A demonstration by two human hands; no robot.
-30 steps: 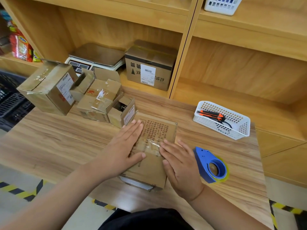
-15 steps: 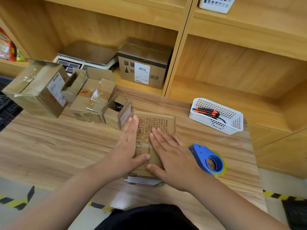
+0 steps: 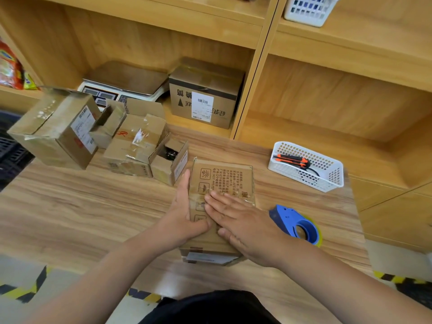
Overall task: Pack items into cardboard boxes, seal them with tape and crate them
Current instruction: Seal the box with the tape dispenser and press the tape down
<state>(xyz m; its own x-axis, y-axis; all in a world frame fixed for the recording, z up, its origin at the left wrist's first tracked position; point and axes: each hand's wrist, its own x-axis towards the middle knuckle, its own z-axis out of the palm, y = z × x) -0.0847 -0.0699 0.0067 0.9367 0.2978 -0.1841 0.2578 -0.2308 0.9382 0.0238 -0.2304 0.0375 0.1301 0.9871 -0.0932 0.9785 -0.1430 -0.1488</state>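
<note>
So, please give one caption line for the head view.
Right hand pressed flat on a cardboard box, left hand along its edge, tape dispenser beside it on the table.

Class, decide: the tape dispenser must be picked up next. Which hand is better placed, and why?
Probably the right hand: the tape dispenser lies on the table just beside it, while the left hand rests against the opposite side of the box.

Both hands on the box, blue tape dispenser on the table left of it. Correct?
No. The blue tape dispenser lies right of the box, near the right hand, not left; the head view shows it. The left hand and the right are on the box.
</note>
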